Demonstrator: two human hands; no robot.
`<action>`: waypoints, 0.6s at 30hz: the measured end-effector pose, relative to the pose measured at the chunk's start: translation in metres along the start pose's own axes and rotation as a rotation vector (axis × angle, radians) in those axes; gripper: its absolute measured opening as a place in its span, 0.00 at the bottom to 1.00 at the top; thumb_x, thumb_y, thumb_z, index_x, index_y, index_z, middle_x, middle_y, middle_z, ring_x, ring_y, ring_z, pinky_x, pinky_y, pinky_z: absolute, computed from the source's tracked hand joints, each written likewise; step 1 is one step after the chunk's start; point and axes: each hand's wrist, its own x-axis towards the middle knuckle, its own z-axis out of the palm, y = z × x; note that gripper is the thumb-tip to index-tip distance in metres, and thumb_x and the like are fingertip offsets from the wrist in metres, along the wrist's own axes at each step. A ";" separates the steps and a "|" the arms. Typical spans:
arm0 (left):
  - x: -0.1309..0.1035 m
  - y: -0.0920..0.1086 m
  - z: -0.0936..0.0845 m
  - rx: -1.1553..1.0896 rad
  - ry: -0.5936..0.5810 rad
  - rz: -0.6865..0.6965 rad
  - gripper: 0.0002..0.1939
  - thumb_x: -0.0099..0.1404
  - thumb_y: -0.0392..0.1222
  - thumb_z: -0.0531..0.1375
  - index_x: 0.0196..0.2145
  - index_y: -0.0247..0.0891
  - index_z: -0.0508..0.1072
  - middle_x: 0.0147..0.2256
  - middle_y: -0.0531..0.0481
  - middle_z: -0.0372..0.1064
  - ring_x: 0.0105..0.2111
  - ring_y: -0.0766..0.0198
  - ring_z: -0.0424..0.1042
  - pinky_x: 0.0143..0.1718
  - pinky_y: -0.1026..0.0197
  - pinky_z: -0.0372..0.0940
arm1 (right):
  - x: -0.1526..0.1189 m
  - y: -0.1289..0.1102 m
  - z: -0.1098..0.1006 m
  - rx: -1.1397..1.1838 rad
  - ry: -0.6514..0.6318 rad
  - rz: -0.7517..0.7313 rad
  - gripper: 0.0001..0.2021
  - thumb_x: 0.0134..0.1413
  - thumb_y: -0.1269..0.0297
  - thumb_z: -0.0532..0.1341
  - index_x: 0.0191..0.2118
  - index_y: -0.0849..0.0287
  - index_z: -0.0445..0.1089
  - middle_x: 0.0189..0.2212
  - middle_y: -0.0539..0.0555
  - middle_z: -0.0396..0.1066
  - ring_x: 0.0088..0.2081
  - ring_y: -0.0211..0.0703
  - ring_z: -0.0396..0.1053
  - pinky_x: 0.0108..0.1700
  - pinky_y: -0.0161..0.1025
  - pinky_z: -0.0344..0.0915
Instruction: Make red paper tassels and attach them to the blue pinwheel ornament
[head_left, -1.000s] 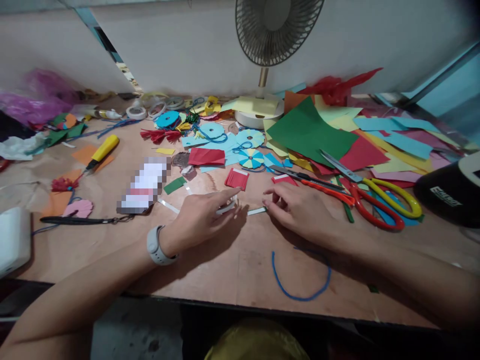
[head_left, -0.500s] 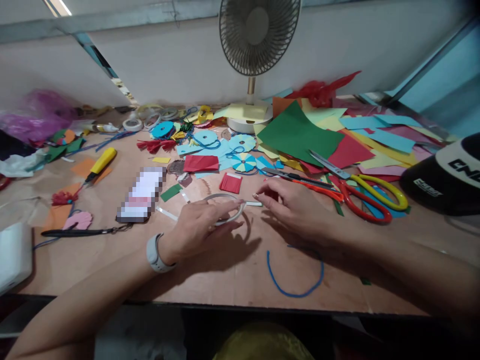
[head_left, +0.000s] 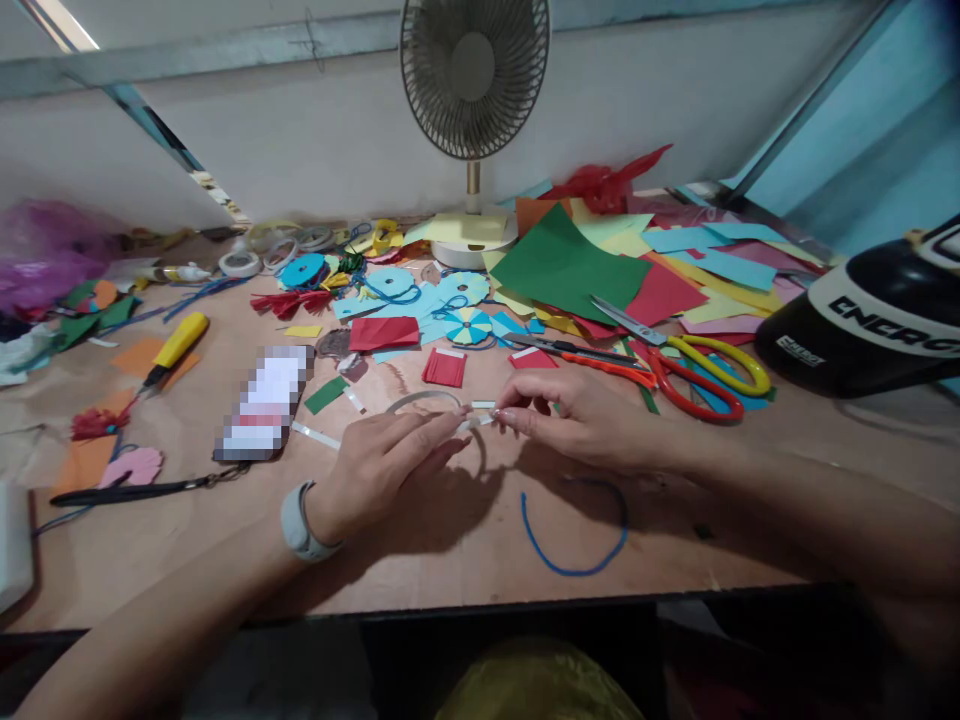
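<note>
My left hand (head_left: 394, 455), with a grey watch on the wrist, is closed on a roll of clear tape (head_left: 424, 398) above the table. A short whitish strip (head_left: 482, 418) spans the gap between the two hands. My right hand (head_left: 551, 412) pinches the right end of that strip between thumb and forefinger. Just behind the fingertips lies a small piece with a white top (head_left: 484, 404). Two fringed red paper pieces, one at the left (head_left: 444, 368) and one at the right (head_left: 533, 357), rest beyond the hands. A blue cord (head_left: 574, 572) curves on the table nearer to me.
Scissors with red and yellow handles (head_left: 697, 375) and a cutter (head_left: 592, 360) lie at the right, before a black bottle (head_left: 847, 330). A phone (head_left: 266, 405) and a yellow-handled tool (head_left: 180, 340) are at the left. Coloured paper (head_left: 570, 262) and a fan (head_left: 474, 80) stand behind.
The view has shifted a little to the right. My right hand has come closer to the left one and now pinches the strip at the tape. A second fringed red piece shows behind my right hand.
</note>
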 end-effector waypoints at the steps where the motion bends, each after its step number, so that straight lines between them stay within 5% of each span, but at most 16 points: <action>1: -0.001 -0.001 -0.002 0.032 -0.010 0.017 0.20 0.71 0.37 0.62 0.59 0.36 0.68 0.37 0.46 0.80 0.38 0.62 0.81 0.39 0.64 0.74 | 0.000 -0.001 -0.001 0.016 -0.005 0.012 0.07 0.64 0.64 0.59 0.37 0.60 0.74 0.29 0.50 0.73 0.31 0.36 0.66 0.33 0.34 0.59; 7: 0.001 -0.004 -0.013 0.122 -0.067 0.124 0.20 0.72 0.38 0.60 0.60 0.36 0.67 0.39 0.46 0.79 0.37 0.61 0.80 0.37 0.62 0.73 | 0.001 0.000 -0.002 0.207 -0.025 0.195 0.07 0.63 0.64 0.60 0.35 0.59 0.72 0.32 0.50 0.74 0.33 0.38 0.69 0.35 0.35 0.63; 18: 0.001 -0.003 -0.011 0.171 -0.071 0.098 0.11 0.73 0.36 0.58 0.51 0.37 0.72 0.35 0.47 0.77 0.36 0.62 0.80 0.37 0.64 0.73 | -0.007 0.003 -0.011 0.175 -0.059 0.216 0.12 0.65 0.57 0.59 0.43 0.59 0.76 0.35 0.52 0.75 0.34 0.38 0.70 0.33 0.35 0.64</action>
